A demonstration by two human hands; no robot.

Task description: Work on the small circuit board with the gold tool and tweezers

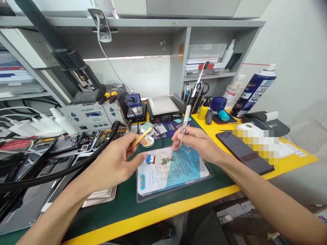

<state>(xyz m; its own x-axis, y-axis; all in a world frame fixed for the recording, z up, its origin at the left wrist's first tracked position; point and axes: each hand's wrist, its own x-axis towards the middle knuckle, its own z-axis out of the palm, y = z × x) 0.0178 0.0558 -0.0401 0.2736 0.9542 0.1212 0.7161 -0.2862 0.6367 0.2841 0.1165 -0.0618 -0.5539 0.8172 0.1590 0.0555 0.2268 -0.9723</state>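
Head view: left fingers (133, 144) pinch gold tweezers (141, 137), right fingers (178, 141) clamp the silver tool (185, 119).

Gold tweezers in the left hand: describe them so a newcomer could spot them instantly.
On the green mat, above the blue-and-white sheet, the left hand pinches gold tweezers. Unlike the silver pen-like tool in the right hand, they are yellow-gold and slant rightward.

Gold tweezers (140, 138) pinched in left hand (114, 160), slim silver perforated pen tool (184, 126) upright in right hand (196, 141), both above small circuit board (165, 160)
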